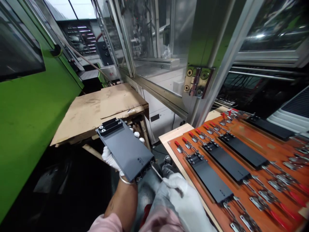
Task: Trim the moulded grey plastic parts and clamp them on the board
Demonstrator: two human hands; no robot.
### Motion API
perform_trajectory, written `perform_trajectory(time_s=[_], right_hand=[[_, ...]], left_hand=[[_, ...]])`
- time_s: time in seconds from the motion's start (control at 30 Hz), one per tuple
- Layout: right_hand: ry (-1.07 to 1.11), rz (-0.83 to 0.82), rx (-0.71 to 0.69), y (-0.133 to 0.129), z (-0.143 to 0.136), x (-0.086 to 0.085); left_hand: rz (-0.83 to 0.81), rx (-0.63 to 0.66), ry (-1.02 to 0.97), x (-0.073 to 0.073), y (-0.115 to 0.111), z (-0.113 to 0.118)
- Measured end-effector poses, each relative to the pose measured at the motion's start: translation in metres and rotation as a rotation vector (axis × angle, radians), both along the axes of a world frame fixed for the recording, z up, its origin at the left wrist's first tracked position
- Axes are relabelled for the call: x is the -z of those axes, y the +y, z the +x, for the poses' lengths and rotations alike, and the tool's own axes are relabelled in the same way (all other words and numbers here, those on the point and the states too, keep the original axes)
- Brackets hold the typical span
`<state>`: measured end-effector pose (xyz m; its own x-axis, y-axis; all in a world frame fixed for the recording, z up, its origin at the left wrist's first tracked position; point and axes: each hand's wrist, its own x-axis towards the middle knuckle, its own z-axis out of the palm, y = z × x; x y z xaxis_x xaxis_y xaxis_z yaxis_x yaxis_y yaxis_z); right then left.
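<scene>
A flat dark grey panel [125, 146] with a black bracket and bolts at its far end is held up, tilted, in front of me. Beneath it my left hand [111, 158], in a white glove, supports it; several white fingertips wrap around its far right edge. My right hand [177, 187], also gloved in white, is closed on a thin metal tool [156, 170], whose kind I cannot make out. The tool's tip is close to the panel's near right corner; whether it touches is unclear.
To the right, an orange fixture board [183, 161] holds several similar dark panels [210, 177] between red-handled toggle clamps [193, 137]. A cardboard-covered table [111, 100] stands ahead. A green machine [36, 106] is at left, and a framed glass door [159, 64] stands behind.
</scene>
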<state>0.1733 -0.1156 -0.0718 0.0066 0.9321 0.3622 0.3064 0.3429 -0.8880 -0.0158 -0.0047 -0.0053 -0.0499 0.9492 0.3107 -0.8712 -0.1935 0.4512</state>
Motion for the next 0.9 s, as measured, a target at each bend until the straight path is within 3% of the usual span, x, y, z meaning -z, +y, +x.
perform_trajectory(time_s=[0.17, 0.4, 0.6, 0.73, 0.9], right_hand=[[-0.011, -0.011, 0.081, -0.002, 0.000, -0.007], [0.008, 0.008, 0.035, 0.000, -0.002, -0.002], [-0.026, 0.055, 0.048, -0.006, 0.000, -0.011], [-0.141, 0.102, -0.044, -0.016, -0.001, -0.020], [-0.177, 0.157, 0.056, -0.017, -0.010, -0.006]], left_hand=[[-0.023, -0.032, 0.031, -0.004, -0.004, -0.003], [-0.038, -0.090, 0.005, -0.010, -0.006, 0.010], [-0.006, -0.065, 0.019, -0.003, -0.002, 0.009], [-0.056, -0.086, -0.023, 0.002, 0.000, 0.011], [-0.075, -0.123, -0.022, 0.001, -0.003, 0.017]])
